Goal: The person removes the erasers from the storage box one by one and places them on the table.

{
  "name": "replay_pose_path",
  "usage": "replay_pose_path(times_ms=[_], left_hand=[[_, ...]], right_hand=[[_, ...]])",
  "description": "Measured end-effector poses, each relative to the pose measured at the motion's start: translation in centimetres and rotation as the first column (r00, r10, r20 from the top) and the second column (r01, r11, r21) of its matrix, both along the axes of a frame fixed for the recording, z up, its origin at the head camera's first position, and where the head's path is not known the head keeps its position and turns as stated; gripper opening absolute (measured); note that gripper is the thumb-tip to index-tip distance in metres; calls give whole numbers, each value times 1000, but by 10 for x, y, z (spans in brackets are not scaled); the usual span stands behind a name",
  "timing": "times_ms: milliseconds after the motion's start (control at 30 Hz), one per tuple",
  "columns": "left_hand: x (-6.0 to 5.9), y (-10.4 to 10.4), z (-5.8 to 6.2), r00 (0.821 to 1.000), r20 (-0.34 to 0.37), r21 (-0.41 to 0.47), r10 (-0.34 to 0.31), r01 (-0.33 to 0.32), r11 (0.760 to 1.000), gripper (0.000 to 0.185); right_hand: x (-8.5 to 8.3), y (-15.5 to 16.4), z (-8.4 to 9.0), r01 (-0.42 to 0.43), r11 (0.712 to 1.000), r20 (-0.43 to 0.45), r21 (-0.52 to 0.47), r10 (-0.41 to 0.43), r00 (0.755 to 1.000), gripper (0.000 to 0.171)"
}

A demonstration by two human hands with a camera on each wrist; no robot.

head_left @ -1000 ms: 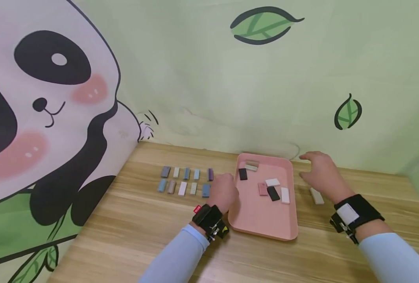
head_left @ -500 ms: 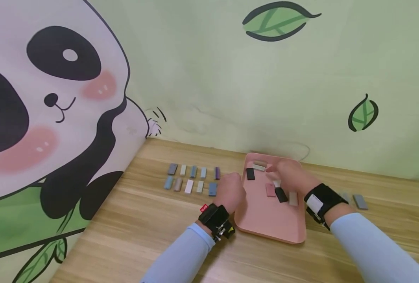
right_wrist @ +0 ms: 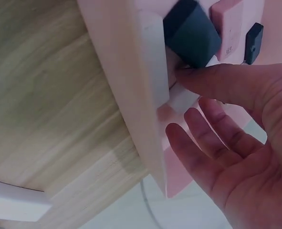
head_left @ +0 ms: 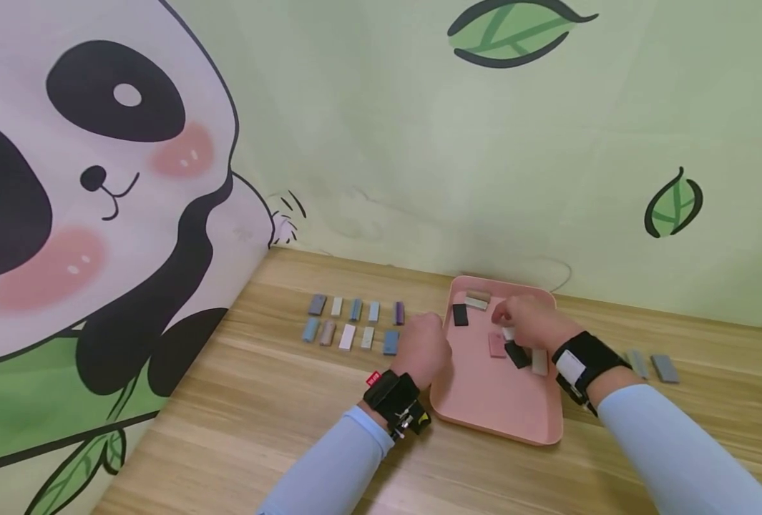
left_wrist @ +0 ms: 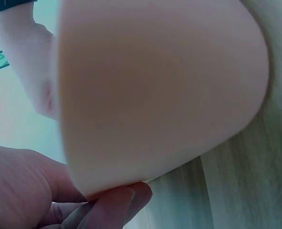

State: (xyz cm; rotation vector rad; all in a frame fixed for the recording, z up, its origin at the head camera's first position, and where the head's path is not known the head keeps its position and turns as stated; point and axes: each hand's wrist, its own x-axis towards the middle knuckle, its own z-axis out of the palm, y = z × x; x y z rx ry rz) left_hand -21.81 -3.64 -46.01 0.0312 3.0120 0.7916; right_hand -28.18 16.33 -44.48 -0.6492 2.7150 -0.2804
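A pink tray (head_left: 484,400) lies on the wooden table, holding several small eraser-like blocks. My left hand (head_left: 423,350) grips its left side; the left wrist view shows thumb and fingers (left_wrist: 112,205) pinching the rim. Inside the tray, my right hand (head_left: 531,322) pinches a white block (right_wrist: 183,98), with the thumb along it and other fingers loosely curled. Close by are a black block (right_wrist: 192,33), a pink block (head_left: 496,345) and a second white block (head_left: 539,362) along the right wall. My right hand partly hides the pinched block in the head view.
Left of the tray, several small blocks in blue, grey, white and purple (head_left: 398,312) stand in two rows. A greenish block (head_left: 637,363) and a grey block (head_left: 665,368) lie to the right. A panda-printed wall covering (head_left: 381,143) rises behind.
My right hand has swung left from beside the tray into it, its fingers closing at the white block. My left hand stays at the tray's side. The head view has shifted slightly.
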Motion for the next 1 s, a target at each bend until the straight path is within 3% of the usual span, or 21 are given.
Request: replay_pose_path(times_ms=[200, 400, 633, 900, 1000], left_hand=[[0, 3, 0, 1000, -6, 0, -9, 9, 1000, 5], [1, 6, 0, 1000, -14, -3, -25, 25, 1000, 5], [1, 8, -1, 999, -25, 12, -26, 26, 1000, 5], [1, 5, -3, 999, -32, 23, -14, 15, 1000, 4], [0, 3, -1, 1000, -23, 13, -8, 8, 1000, 4]], right_hand=[[1, 1, -1, 16, 1000, -53, -11, -16, 998, 21], [2, 1, -3, 34, 999, -95, 19, -32, 995, 20], [9, 2, 0, 51, 998, -116, -41, -56, 992, 23], [14, 22, 23, 143, 973, -54, -179, -155, 986, 34], [15, 39, 32, 151, 973, -129, -176, -175, 976, 34]])
